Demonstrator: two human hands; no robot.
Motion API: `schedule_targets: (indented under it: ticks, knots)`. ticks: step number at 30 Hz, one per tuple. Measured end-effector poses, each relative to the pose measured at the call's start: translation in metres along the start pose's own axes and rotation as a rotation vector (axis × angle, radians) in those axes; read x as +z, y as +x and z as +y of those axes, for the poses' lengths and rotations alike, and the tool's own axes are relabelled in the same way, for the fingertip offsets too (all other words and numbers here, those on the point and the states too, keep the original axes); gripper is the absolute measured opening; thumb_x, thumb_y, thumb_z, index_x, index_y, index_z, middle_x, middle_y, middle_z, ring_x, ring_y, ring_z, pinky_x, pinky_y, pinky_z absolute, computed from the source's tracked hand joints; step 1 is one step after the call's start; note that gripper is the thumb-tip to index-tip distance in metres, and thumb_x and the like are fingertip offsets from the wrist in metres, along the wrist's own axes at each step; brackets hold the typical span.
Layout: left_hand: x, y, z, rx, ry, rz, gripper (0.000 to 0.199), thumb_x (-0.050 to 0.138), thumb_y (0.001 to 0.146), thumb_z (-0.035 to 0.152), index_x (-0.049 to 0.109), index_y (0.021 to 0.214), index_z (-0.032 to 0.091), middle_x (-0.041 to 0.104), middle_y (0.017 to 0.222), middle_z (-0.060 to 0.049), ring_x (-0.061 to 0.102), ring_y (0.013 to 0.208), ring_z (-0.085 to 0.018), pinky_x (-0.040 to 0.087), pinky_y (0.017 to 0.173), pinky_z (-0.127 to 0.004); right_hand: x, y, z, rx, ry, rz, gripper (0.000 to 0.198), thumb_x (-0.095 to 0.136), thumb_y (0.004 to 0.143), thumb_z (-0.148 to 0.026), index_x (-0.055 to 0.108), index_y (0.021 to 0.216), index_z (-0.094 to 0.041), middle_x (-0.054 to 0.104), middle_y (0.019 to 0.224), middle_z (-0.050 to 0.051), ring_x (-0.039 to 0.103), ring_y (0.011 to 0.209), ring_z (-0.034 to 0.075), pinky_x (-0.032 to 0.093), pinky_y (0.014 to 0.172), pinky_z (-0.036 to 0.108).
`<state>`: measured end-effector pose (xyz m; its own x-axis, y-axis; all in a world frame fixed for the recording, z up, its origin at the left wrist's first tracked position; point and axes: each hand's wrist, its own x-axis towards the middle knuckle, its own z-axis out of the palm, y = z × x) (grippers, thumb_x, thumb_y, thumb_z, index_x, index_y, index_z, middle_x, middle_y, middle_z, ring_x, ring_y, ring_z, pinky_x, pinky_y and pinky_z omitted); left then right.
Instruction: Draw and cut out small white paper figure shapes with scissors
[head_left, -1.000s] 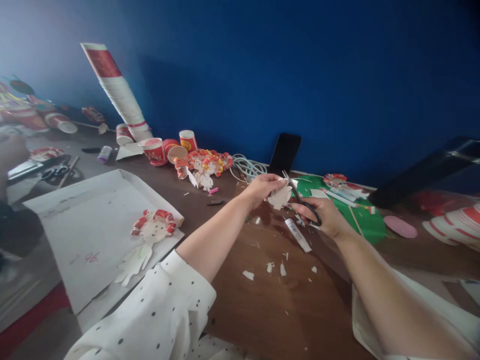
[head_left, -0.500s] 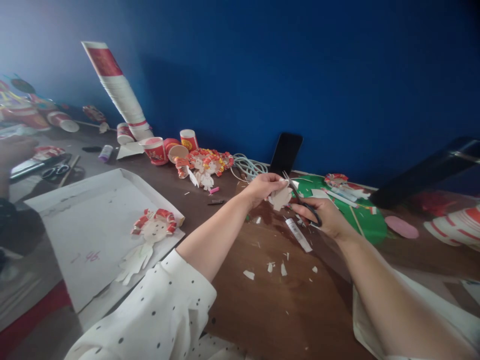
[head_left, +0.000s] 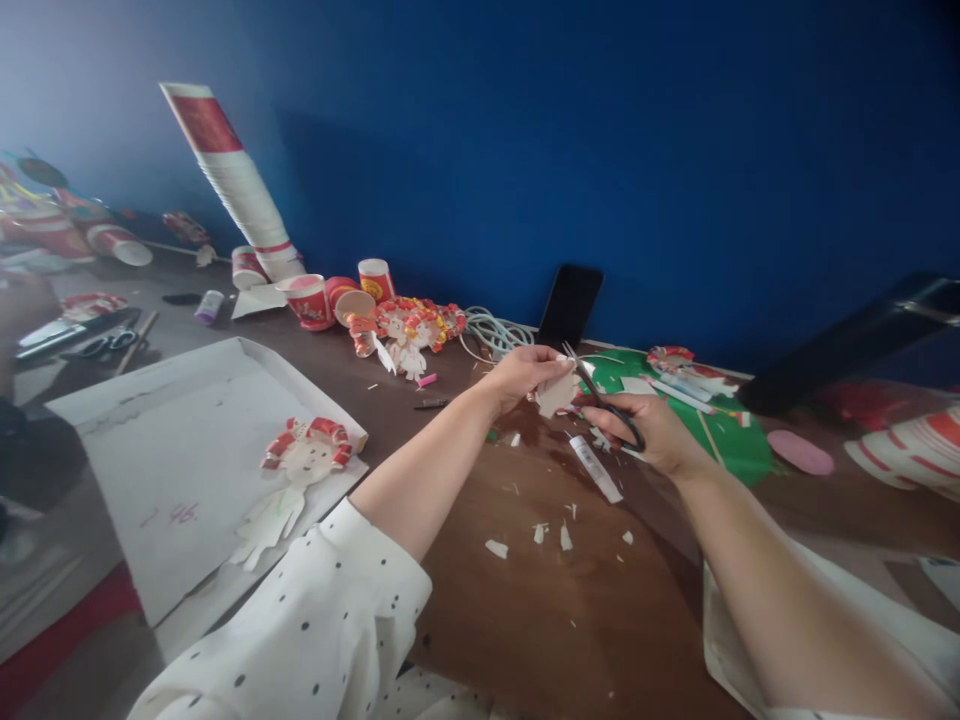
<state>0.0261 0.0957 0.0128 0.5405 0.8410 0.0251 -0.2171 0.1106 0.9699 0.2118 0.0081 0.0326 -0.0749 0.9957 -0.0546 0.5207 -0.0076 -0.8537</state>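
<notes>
Between the fingertips of my left hand (head_left: 529,372) is a small white paper cutout (head_left: 556,394), pinched at its top. My right hand (head_left: 654,430) grips black-handled scissors (head_left: 611,405). Their blades point up and left and lie right beside the paper's edge; whether they touch it I cannot tell. Below the hands a white glue tube (head_left: 596,470) lies on the brown table (head_left: 517,620). Several paper scraps (head_left: 565,537) are scattered nearer to me. A finished-looking paper doll with red curled hair (head_left: 307,455) rests on a white sheet (head_left: 187,450) at the left.
A tall stack of paper cups (head_left: 240,190) leans by the blue wall. More curly-haired paper figures (head_left: 416,335) lie beside red cups (head_left: 307,300). A phone (head_left: 570,308) stands against the wall, near a green sheet (head_left: 739,445). Another person's blurred hand (head_left: 26,310) shows at far left.
The paper cutout has tilted slightly in my left hand, its lower end shifting a little left. Both hands stay almost in place.
</notes>
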Motion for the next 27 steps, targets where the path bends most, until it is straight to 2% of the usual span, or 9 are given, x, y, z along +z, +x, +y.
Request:
schedule_targets:
  ticks: [12, 19, 27]
  knots:
    - [0.0010, -0.0004, 0.0007, -0.024, -0.014, 0.003, 0.028, 0.075, 0.074, 0.038, 0.061, 0.078, 0.015, 0.060, 0.062, 0.001, 0.052, 0.051, -0.008, 0.036, 0.050, -0.022, -0.0004, -0.0004, 0.0007, -0.014, -0.026, 0.002, 0.043, 0.068, 0.075, -0.055, 0.076, 0.096, -0.018, 0.051, 0.047, -0.002, 0.046, 0.044, 0.012, 0.035, 0.046, 0.025]
    - [0.0041, 0.0003, -0.0029, -0.032, -0.037, 0.037, 0.028, 0.075, 0.074, 0.039, 0.063, 0.079, 0.014, 0.060, 0.063, 0.001, 0.052, 0.050, -0.007, 0.037, 0.051, -0.021, 0.0010, -0.0008, -0.0006, -0.026, -0.025, 0.019, 0.040, 0.068, 0.075, -0.054, 0.077, 0.090, -0.018, 0.052, 0.048, -0.002, 0.046, 0.045, 0.012, 0.036, 0.046, 0.026]
    - [0.0017, 0.0006, -0.0036, -0.050, -0.038, 0.013, 0.027, 0.075, 0.076, 0.037, 0.061, 0.080, 0.015, 0.063, 0.068, -0.001, 0.058, 0.057, -0.009, 0.042, 0.056, -0.023, 0.0014, 0.0000, 0.0024, -0.023, 0.005, 0.004, 0.040, 0.067, 0.076, -0.055, 0.077, 0.093, -0.019, 0.050, 0.048, -0.003, 0.043, 0.044, 0.011, 0.034, 0.045, 0.025]
